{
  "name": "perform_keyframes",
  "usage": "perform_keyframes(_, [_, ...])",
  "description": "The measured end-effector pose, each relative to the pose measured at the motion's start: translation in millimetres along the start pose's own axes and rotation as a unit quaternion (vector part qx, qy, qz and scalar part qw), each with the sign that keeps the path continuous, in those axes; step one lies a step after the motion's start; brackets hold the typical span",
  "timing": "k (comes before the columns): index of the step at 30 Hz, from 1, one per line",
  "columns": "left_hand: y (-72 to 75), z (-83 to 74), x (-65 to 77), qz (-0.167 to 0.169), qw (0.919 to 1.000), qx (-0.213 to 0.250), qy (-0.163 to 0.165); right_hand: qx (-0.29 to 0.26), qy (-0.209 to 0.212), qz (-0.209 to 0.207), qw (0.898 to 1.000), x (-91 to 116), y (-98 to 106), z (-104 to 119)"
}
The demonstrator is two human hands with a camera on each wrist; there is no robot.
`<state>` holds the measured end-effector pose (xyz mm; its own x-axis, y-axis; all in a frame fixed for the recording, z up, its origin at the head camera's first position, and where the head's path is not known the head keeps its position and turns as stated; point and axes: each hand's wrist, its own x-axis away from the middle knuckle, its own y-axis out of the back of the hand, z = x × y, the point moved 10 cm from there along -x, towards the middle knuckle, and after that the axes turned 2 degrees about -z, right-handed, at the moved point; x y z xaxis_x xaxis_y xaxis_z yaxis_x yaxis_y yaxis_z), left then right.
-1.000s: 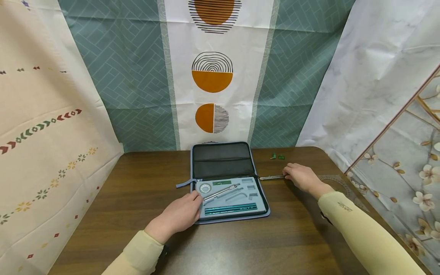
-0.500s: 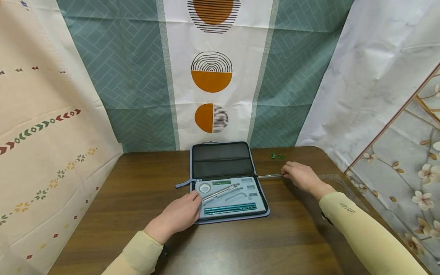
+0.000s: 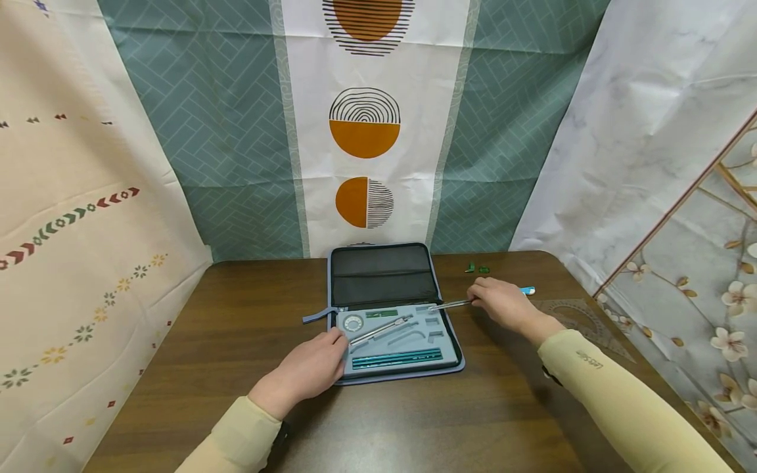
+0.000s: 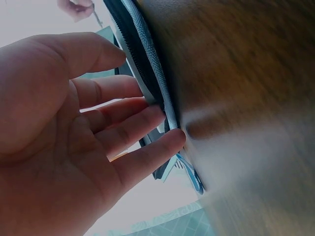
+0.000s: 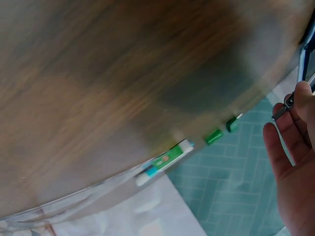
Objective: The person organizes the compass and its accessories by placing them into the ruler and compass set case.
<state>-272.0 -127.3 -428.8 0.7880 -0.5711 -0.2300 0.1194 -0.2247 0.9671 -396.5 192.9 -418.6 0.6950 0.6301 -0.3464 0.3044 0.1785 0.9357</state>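
Observation:
A zip case (image 3: 459, 366) lies unfolded on the table, its pale blue insert (image 3: 349, 371) facing up. My left hand (image 3: 316, 364) rests at its front left corner; in the left wrist view the fingertips (image 4: 174, 140) touch the zipped edge, fingers extended. My right hand (image 3: 499, 302) pinches a slim silver compass (image 3: 452, 304), its far end over the insert's back right corner. The right wrist view shows its round joint (image 5: 290, 101) between thumb and fingers. Another silver compass (image 3: 378, 332), a round white dial-like piece (image 3: 353, 323) and teal pencils (image 3: 396, 359) lie in the insert.
Two small green pieces, one on the left (image 3: 470, 268) and one on the right (image 3: 484, 269), lie at the table's back. A green, white and blue eraser-like block (image 5: 166, 160) sits behind my right hand. A clear set square (image 3: 585, 322) lies flat at the right.
My right hand has moved left with the compass, whose tip now overlaps the insert. The block's blue-white end has come into view behind that hand. My left hand stays put.

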Motion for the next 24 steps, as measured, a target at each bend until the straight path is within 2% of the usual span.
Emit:
perform_keyframes(18, [-0.4,0.5,0.7,-0.002,1.0,0.0,-0.003,-0.003,0.088,-0.026,0.996,-26.3,5.1,63.3])
perform_keyframes(24, [3.3,-1.0,1.4,-0.005,1.0,0.003,-0.004,-0.003,0.097,-0.006,0.995,-35.0,1.3,80.2])
